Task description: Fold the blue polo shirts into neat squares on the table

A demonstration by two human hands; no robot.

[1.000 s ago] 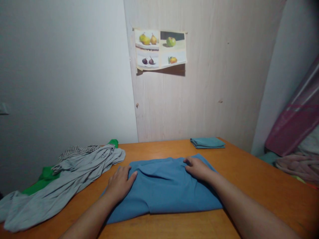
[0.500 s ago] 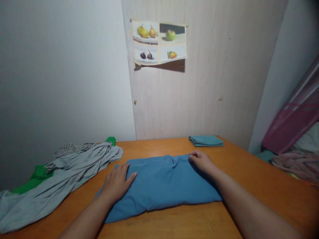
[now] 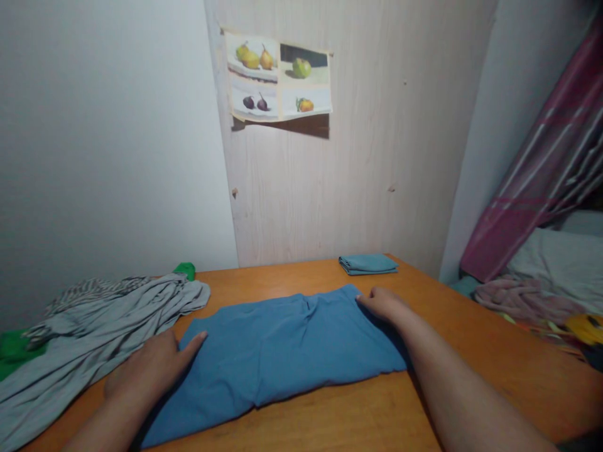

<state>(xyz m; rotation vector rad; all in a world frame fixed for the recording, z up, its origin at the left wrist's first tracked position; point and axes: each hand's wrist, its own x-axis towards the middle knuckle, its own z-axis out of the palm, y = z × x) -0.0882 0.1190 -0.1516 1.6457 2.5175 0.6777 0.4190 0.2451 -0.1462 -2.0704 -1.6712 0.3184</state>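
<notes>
A blue garment lies folded into a wide, wrinkled strip on the table, its near left corner reaching toward the front. At its left edge rests my left hand, open, thumb stretched over the fabric and apart from the fingers, which lie along the edge. My right hand is at the far right corner, closed on the cloth's edge, thumb on top; its other fingertips are mostly hidden. A small crease stands up in the fabric near the middle of the far edge.
The orange-brown wooden table backs onto a wall. A folded teal cloth sits at the back right. Heaped grey clothing with green fabric lies at left. Beyond the table's right side are a pink curtain and a rumpled blanket.
My left hand has slid left off the garment's top to its left edge. My right hand stays at the far right corner, its fingers shifted slightly. The view has turned right.
</notes>
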